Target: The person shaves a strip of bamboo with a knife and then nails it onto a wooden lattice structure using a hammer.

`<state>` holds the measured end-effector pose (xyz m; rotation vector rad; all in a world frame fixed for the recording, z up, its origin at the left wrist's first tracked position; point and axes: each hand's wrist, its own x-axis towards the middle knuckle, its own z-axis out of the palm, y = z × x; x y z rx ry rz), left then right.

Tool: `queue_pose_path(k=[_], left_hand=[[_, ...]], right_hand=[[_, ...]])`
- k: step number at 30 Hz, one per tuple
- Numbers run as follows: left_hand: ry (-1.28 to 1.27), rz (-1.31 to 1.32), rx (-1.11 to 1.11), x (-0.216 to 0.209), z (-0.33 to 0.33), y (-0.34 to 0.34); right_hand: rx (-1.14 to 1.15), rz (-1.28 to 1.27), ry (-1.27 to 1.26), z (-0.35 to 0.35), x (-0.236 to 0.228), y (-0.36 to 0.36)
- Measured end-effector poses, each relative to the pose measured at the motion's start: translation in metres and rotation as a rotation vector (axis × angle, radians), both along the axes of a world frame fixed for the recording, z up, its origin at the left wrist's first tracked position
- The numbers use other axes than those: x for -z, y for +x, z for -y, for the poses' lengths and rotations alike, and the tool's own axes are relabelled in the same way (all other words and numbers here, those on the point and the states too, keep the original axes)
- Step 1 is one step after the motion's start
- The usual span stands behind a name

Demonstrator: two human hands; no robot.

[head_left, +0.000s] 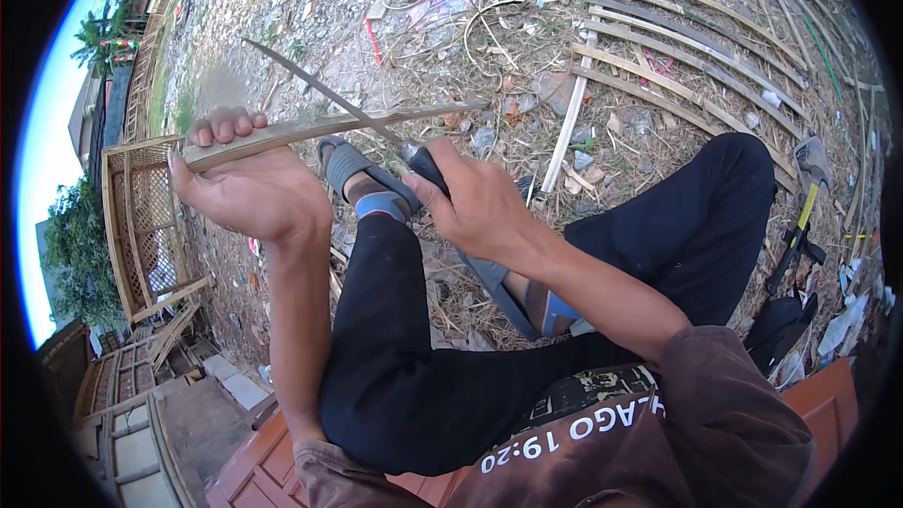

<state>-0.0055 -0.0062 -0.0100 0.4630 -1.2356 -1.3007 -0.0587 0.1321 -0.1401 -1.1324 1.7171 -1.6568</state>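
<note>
Fingers curled, my left hand (pixel 259 190) grips one end of a narrow wooden strip (pixel 315 130), which looks like split bamboo. The strip points to the right, its far end in the air above the ground. My right hand (pixel 484 202) is wrapped round the black handle of a long knife (pixel 315 85). Its thin, dark blade slants up to the left and crosses the strip about midway. Whether the edge touches the strip, I cannot tell. Both hands are over my lower legs and my grey sandals (pixel 348 167).
Several split strips (pixel 696 49) lie side by side across a pale slat at the upper right. A hatchet (pixel 807 198) with a yellow and black handle lies right of my knee. Litter and dry grass cover the ground. A lattice panel (pixel 146 226) stands left; a reddish-brown panel (pixel 828 404) is beneath me.
</note>
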Motion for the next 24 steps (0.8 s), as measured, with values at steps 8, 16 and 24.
queue_pose_path(k=[8,16,24], left_hand=[[0.032,-0.011,0.063,0.004,-0.001,-0.015],[-0.008,0.045,0.067,0.000,-0.003,-0.014],[-0.004,0.052,-0.034,-0.001,0.010,-0.006]], right_hand=[[0.076,0.048,0.337,0.007,0.075,-0.029],[0.043,0.025,0.069,0.002,0.055,-0.011],[0.011,-0.024,0.098,-0.004,0.037,-0.002]])
